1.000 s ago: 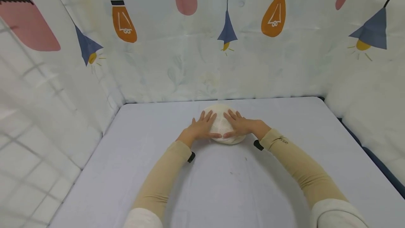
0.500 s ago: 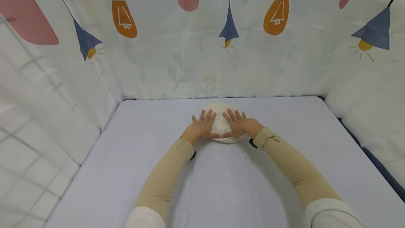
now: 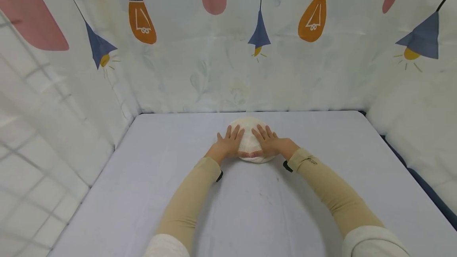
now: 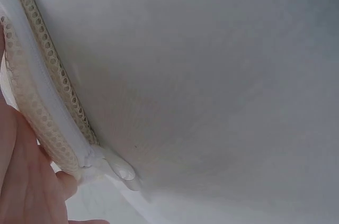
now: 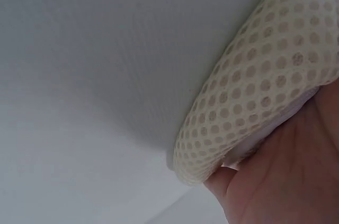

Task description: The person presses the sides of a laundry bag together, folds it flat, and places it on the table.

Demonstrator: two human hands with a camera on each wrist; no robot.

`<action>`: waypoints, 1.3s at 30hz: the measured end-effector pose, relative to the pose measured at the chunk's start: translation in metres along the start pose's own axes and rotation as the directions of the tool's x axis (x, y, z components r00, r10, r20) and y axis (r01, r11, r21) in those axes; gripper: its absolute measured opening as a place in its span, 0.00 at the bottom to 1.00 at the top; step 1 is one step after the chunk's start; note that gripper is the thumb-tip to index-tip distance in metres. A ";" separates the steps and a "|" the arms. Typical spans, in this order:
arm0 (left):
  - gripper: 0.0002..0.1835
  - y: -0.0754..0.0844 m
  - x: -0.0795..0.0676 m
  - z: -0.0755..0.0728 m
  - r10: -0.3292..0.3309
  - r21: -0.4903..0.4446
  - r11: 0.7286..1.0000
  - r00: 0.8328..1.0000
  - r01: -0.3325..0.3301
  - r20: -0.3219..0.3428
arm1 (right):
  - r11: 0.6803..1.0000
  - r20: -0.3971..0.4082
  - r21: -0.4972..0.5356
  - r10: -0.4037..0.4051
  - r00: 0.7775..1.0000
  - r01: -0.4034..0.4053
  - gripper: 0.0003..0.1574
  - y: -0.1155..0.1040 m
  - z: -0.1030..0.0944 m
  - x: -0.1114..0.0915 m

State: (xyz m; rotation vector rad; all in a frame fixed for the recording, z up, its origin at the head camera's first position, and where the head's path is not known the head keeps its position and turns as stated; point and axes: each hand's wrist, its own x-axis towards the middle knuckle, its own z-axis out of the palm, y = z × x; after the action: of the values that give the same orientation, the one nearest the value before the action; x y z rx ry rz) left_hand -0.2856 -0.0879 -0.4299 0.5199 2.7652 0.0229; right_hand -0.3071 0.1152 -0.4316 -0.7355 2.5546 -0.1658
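Note:
A round, cream mesh laundry bag (image 3: pixel 248 140) lies on the far part of the white table. My left hand (image 3: pixel 227 146) rests spread on its left side. On the opposite side, my right hand (image 3: pixel 269 145) lies with fingers apart and straight. The two thumbs point inward and almost meet at the near side. In the left wrist view, a white zip (image 4: pixel 50 94) runs along the bag's edge, with a pale pull (image 4: pixel 121 169) at its end. The right wrist view shows holed mesh (image 5: pixel 254 89) bulging above the palm. The bag's underside is hidden.
The white-covered table (image 3: pixel 246 217) extends toward me, with a few small specks on its surface. A cloth wall (image 3: pixel 171 78) printed with lamps and bulbs stands right behind it. More cloth hangs along the left and right sides.
Both hands stay on the bag. The thumbs have drawn slightly closer together, and the right forearm has shifted a little left. The head view has tilted slightly.

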 end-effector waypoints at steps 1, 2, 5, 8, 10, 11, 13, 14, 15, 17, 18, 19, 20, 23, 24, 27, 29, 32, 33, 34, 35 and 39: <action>0.58 0.000 -0.001 0.000 0.000 -0.004 1.000 1.000 0.000 0.004 | 1.000 0.002 0.001 -0.001 1.000 0.001 0.65 0.000 0.001 0.000; 0.58 0.000 -0.001 0.000 0.001 -0.008 1.000 1.000 -0.001 0.006 | 1.000 0.002 0.004 -0.003 1.000 0.003 0.65 0.000 0.001 0.000; 0.58 0.001 -0.002 -0.001 0.006 -0.028 1.000 1.000 -0.006 0.018 | 1.000 0.006 0.013 -0.008 1.000 0.008 0.64 0.001 0.002 0.000; 0.58 0.002 -0.001 -0.002 0.002 -0.031 1.000 0.999 -0.001 0.032 | 1.000 0.003 0.026 -0.018 1.000 0.018 0.64 0.002 0.001 0.000; 0.58 0.002 -0.001 -0.004 0.003 -0.030 1.000 0.999 -0.002 0.039 | 0.999 -0.001 0.028 -0.021 1.000 0.021 0.64 0.003 0.000 -0.001; 0.58 0.003 -0.001 -0.005 0.007 -0.035 0.999 0.999 -0.006 0.042 | 1.000 -0.001 0.024 -0.020 1.000 0.020 0.65 0.004 -0.001 -0.001; 0.58 0.004 0.000 -0.006 0.021 -0.051 0.999 0.999 -0.018 0.049 | 1.000 0.006 0.006 -0.008 1.000 0.008 0.65 0.005 -0.001 -0.002; 0.58 0.004 0.000 -0.006 0.028 -0.068 0.997 0.998 -0.025 0.053 | 1.000 0.013 0.000 -0.002 1.000 0.002 0.66 0.006 0.000 -0.002; 0.59 0.004 -0.001 -0.007 0.035 -0.084 0.996 0.998 -0.031 0.055 | 1.000 0.014 0.004 -0.002 1.000 0.002 0.67 0.006 0.000 -0.003; 0.59 0.003 -0.001 -0.006 0.037 -0.111 0.993 0.997 -0.030 0.062 | 1.000 0.018 0.003 -0.008 1.000 0.008 0.68 0.007 0.000 -0.004; 0.59 0.003 -0.001 -0.005 0.034 -0.121 0.992 0.997 -0.026 0.063 | 1.000 0.018 0.012 -0.015 1.000 0.015 0.68 0.006 0.000 -0.004; 0.59 0.001 -0.002 -0.005 0.032 -0.131 0.991 0.998 -0.023 0.061 | 0.999 0.015 0.022 -0.026 1.000 0.026 0.68 0.006 0.000 -0.005; 0.59 0.000 -0.002 -0.004 0.030 -0.135 0.991 0.998 -0.022 0.058 | 0.999 0.009 0.026 -0.037 0.999 0.036 0.68 0.006 0.000 -0.004; 0.58 -0.005 -0.002 -0.003 0.035 -0.148 0.989 0.998 -0.028 0.047 | 0.998 0.000 0.032 -0.057 0.998 0.057 0.67 0.005 -0.001 -0.002; 0.58 -0.007 -0.003 -0.003 0.039 -0.151 0.988 0.998 -0.032 0.045 | 0.998 0.003 0.029 -0.056 0.998 0.056 0.66 0.005 -0.001 -0.001; 0.57 -0.010 -0.003 -0.003 0.054 -0.165 0.985 0.997 -0.045 0.050 | 0.997 0.000 0.033 -0.074 0.997 0.074 0.66 0.009 0.002 0.001; 0.56 -0.011 -0.004 -0.005 0.067 -0.178 0.982 0.996 -0.055 0.059 | 0.993 -0.009 0.062 -0.101 0.995 0.101 0.66 0.013 0.004 0.002; 0.55 -0.013 -0.006 -0.008 0.085 -0.195 0.978 0.995 -0.074 0.049 | 0.982 -0.035 0.109 -0.152 0.988 0.155 0.64 0.020 0.005 0.000; 0.55 -0.013 -0.007 -0.009 0.090 -0.198 0.977 0.995 -0.080 0.043 | 0.977 -0.043 0.126 -0.166 0.985 0.170 0.63 0.022 0.005 -0.002; 0.55 -0.013 -0.008 -0.010 0.095 -0.198 0.976 0.995 -0.086 0.038 | 0.974 -0.049 0.138 -0.176 0.983 0.181 0.63 0.024 0.005 -0.004; 0.56 -0.014 -0.009 -0.011 0.099 -0.198 0.976 0.994 -0.090 0.035 | 0.972 -0.049 0.141 -0.181 0.982 0.186 0.62 0.025 0.004 -0.005; 0.56 -0.014 -0.010 -0.011 0.111 -0.201 0.974 0.993 -0.103 0.028 | 0.963 -0.063 0.179 -0.195 0.979 0.203 0.63 0.025 0.001 -0.013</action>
State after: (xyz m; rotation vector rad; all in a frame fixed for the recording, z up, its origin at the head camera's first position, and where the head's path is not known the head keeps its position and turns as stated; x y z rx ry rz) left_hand -0.2853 -0.1042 -0.4178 0.6074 2.6547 0.3082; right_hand -0.3089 0.1431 -0.4335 -0.9233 2.4610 -0.4830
